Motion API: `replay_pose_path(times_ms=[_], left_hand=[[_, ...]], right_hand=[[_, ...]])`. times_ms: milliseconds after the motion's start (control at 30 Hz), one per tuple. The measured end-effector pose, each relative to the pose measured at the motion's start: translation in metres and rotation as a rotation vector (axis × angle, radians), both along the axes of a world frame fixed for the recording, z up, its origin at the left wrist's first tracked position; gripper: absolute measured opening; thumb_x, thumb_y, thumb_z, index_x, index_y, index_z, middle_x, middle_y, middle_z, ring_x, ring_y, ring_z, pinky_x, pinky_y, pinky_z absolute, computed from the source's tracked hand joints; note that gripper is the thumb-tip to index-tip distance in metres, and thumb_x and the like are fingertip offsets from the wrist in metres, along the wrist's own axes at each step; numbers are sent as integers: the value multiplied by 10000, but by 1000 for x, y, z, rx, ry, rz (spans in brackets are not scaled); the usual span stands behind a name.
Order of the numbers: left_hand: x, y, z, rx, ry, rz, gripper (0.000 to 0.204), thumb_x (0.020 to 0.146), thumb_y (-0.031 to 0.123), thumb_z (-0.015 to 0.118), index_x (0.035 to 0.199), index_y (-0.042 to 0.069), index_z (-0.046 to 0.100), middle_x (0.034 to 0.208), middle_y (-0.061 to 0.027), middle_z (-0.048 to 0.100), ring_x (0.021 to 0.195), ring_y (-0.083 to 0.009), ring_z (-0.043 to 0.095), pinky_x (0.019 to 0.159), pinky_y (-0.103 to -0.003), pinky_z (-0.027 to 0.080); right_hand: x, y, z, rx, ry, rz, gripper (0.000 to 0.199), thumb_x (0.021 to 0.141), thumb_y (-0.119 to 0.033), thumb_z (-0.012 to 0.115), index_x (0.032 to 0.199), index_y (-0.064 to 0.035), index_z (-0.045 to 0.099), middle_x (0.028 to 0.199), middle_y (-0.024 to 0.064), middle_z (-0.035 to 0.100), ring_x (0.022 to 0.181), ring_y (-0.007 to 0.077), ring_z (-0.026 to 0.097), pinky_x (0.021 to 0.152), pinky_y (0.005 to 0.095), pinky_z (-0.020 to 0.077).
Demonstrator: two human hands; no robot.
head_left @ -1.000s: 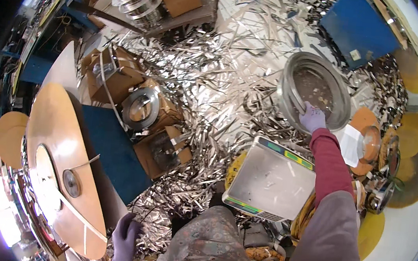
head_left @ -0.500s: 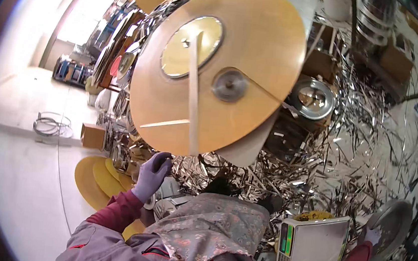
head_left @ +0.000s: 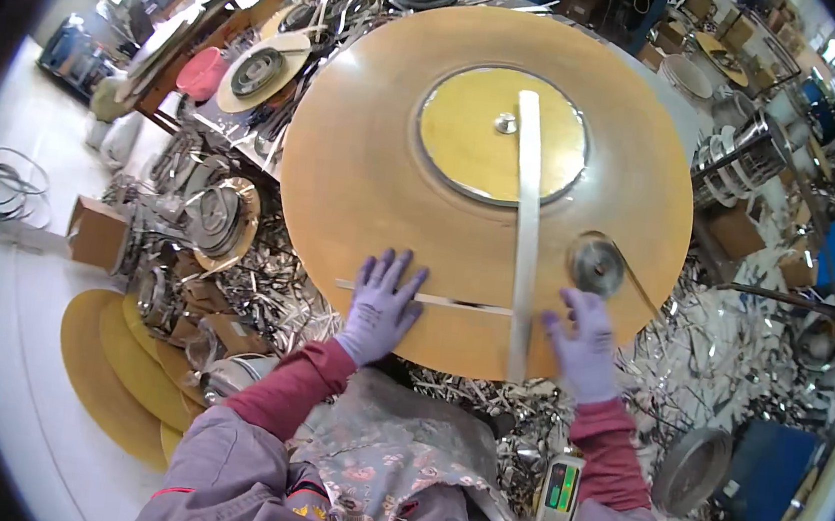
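A large tan round disc [head_left: 364,185] lies before me. On it are a shiny yellow round plate [head_left: 470,135] with a small metal knob, and a small grey coil [head_left: 596,263] with a narrow strip trailing rightward. A long pale flat bar [head_left: 526,231] crosses the disc from the yellow plate to the near edge. A thin metal strip [head_left: 473,307] lies crosswise left of the bar. My left hand [head_left: 379,312], in a lilac glove, rests with fingers spread beside that strip. My gloved right hand [head_left: 585,349] is just below the coil, fingers apart, slightly blurred, with nothing visible in them.
Shiny strip scraps [head_left: 731,341] cover the floor to the right. A scale with a green display [head_left: 559,490] is by my right forearm, near a grey round dish [head_left: 694,471]. Yellow discs [head_left: 96,360] and a cardboard box [head_left: 96,233] lie at left. A side table holds coils [head_left: 258,73].
The view has shifted. My right hand has left the grey dish at lower right and come over the disc's near edge. My left hand, curled before, now lies spread on the disc.
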State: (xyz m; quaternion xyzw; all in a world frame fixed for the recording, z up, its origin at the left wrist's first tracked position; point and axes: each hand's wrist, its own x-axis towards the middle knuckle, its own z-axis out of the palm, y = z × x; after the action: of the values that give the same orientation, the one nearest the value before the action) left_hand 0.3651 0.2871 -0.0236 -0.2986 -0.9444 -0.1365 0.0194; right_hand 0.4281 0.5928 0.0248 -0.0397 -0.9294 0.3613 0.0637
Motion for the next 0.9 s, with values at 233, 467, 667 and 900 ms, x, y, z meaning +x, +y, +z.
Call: replay_pose_path(times_ms=[233, 467, 667, 900], left_hand=[[-37, -56, 0, 115, -169, -178, 571, 844, 327, 565, 1345, 100, 414, 1433, -178, 315, 1333, -381, 274, 1090, -530, 193], [-70, -93, -6, 177, -229, -320, 600, 835, 350, 576, 1337, 64, 414, 1441, -182, 301, 1338, -375, 263, 1090, -513, 210], [-94, -108, -7, 183, -319, -418, 598, 839, 321, 567, 1346, 52, 398, 1443, -188, 301, 1336, -389, 268, 1090, -522, 205], [-211, -148, 13, -43, -111, -369, 586, 821, 277, 582, 1357, 115, 406, 1427, -144, 347, 1307, -381, 316, 1083, -498, 228]], right_hand=[[14, -125, -29, 470, -99, -320, 439, 746, -62, 595, 1182, -77, 536, 1147, 157, 531, 1040, 359, 490, 910, 440, 401], [59, -208, -29, 523, -311, -495, 642, 683, 46, 481, 1317, -12, 399, 1246, 218, 447, 1154, 379, 430, 1033, 449, 305], [72, -204, -35, -248, -80, -695, 566, 755, 28, 525, 1304, 38, 387, 1253, 183, 469, 1109, 276, 486, 963, 382, 395], [23, -150, 53, -636, 83, -881, 253, 834, -83, 540, 1069, -1, 585, 753, -7, 527, 602, 61, 456, 536, 199, 356]])
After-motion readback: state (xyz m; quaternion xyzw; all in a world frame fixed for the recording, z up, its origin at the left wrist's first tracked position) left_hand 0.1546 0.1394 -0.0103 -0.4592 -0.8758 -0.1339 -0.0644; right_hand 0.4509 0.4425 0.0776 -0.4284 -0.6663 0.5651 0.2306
